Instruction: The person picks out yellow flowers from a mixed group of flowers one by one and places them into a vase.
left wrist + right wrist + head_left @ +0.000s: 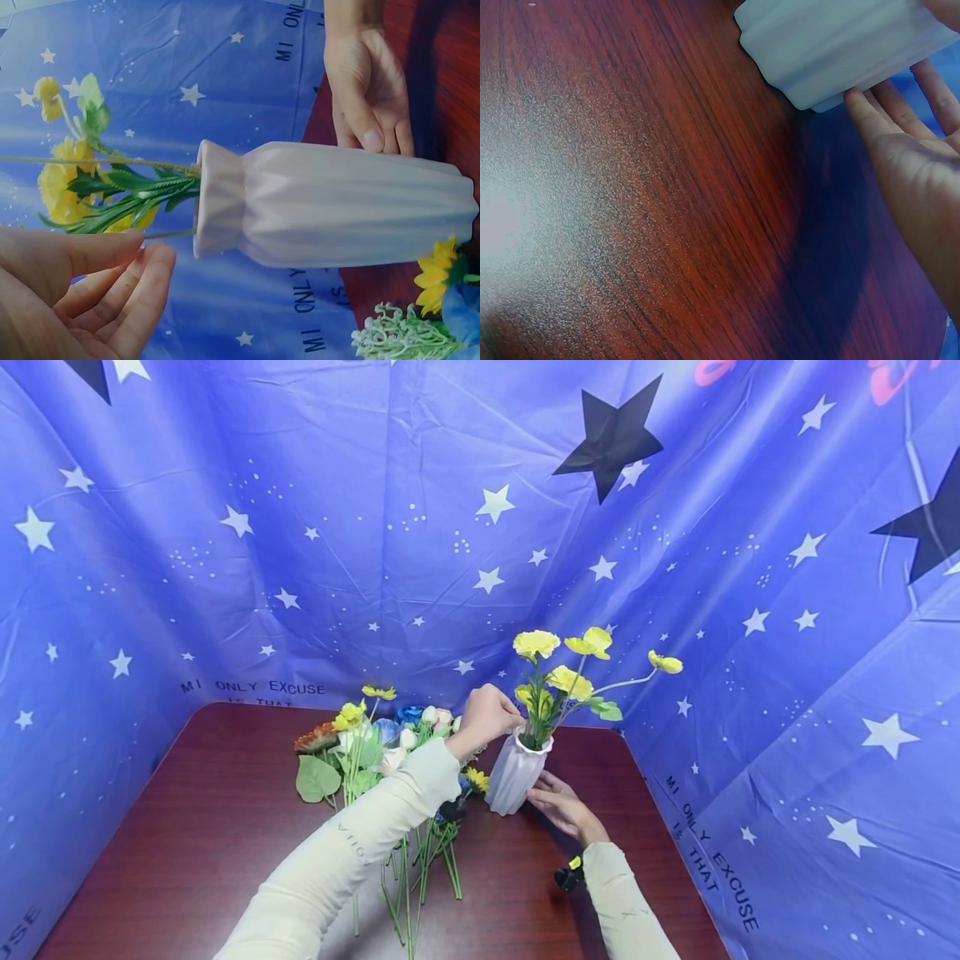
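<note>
Pinching a thin green stem between thumb and fingertips, your left hand is at the mouth of the pale vase, and that stem runs in just beside the rim. Your right hand touches the vase low on its right side, its fingers mostly straight and spread rather than clenched (one fingertip meets the wall near the base). You have the vase standing on the right half of the dark red table, toward the far edge. Out of it rise yellow flowers with green leaves, one leaning well out to the right on a long stalk. To the left of the vase you have a heap of loose flowers in blue, white and yellow, with an orange flower at its left end and many stalks pointing near. A starry blue backdrop hangs beyond the table.
</note>
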A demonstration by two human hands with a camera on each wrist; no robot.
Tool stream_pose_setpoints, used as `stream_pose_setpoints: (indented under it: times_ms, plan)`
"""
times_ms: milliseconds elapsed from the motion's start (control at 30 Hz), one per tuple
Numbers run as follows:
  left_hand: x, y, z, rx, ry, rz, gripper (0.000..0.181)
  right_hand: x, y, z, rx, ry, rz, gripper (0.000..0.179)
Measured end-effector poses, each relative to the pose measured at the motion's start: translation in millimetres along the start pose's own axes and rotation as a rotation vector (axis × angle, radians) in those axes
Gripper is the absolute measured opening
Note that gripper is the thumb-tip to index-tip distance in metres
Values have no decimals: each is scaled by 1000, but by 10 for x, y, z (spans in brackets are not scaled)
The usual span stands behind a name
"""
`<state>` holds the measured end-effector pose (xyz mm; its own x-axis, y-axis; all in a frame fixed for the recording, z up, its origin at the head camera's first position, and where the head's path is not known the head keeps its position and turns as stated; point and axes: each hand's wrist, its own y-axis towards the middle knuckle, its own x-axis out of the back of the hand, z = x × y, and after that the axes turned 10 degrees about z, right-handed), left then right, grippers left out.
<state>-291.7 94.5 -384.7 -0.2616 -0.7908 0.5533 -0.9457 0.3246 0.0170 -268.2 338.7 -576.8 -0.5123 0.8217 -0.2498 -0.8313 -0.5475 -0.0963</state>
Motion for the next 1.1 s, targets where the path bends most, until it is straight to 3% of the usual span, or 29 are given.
stream_pose_setpoints:
  times_ms: [367,633,867,1100]
  plan:
    - [282,-54,69,31,-8,84,6,-12,-8,29,-20,7,-7,80]
    - [503,-101,137,107,-53,113,8,-20,-6,43,-30,7,-8,77]
    - [666,-148,293,168,-28,113,13,-14,6,26,-31,-7,-11,75]
    - [864,-223,504,242,-59,143,18,5,9,16,-26,-15,-9,77]
